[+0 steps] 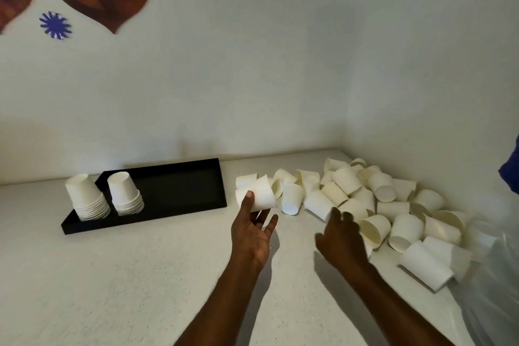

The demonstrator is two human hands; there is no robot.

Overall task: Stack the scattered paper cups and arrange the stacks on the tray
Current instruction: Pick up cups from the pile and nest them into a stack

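Two hands work over the worktop (112, 275). The left hand (252, 233) holds one paper cup (257, 196) on its side, thumb against the cup wall and fingers under it; the cup's long axis runs roughly parallel to the worktop's far edge. The right hand (341, 239) hovers with an open, spread grip and holds nothing. Its fingertips are just beside the near edge of the loose cup pile (379, 199), which fills the far right corner of the worktop. Cups in the pile lie on their sides at mixed angles.

The black tray (179, 188) sits against the far edge, left of both hands. Two inverted cup stacks (123, 194) stand at its left end; the rest of the tray floor is bare.

Judgement: the right hand is nearer the pile and suited to the next pick. The nearest cups lie directly ahead of its fingertips, toward the far right corner.
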